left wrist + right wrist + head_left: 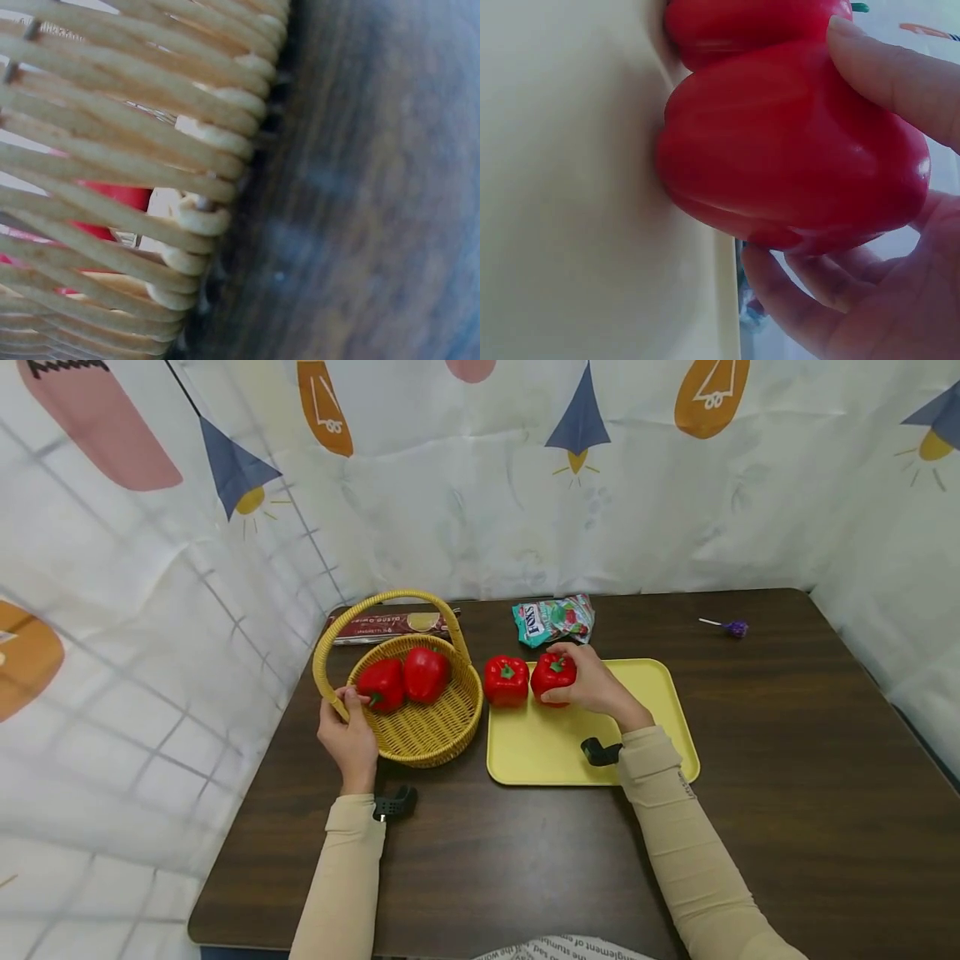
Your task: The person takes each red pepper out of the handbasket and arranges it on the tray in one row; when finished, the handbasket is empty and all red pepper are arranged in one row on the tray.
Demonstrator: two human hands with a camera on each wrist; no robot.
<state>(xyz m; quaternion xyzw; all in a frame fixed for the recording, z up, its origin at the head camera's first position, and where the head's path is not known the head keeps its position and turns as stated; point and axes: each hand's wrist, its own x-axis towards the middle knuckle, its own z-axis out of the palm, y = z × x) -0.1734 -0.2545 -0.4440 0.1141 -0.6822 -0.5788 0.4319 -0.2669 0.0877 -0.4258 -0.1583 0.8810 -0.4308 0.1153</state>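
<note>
the right hand [594, 683] has its fingers [784, 300] and thumb clamped around a red bell pepper [553, 678], which sits stem up over the far part of the yellow tray [543, 756]; whether its base bears on the tray i cannot tell. the skin is glossy, so a broad grip around the sides should serve better than a pinch at the stem. the neighbouring pepper [506, 682] stands just beside it, so a straight lift seems safer than a sideways drag. the left hand [351, 739] has its fingers closed on the handle [320, 668] of the wicker basket [423, 735]; a steady, light hold there should stop it tipping. two more peppers [427, 675] lie in the basket.

as for print, the teal packet [553, 620] behind the tray bears bold tilted letters, perhaps "fox's". the dark red packet [382, 625], partly behind the handle, has upside-down lettering that may include "gusto". printed cloth [562, 948] at the counter's [465, 868] near edge carries small upside-down text, mostly unreadable.
</note>
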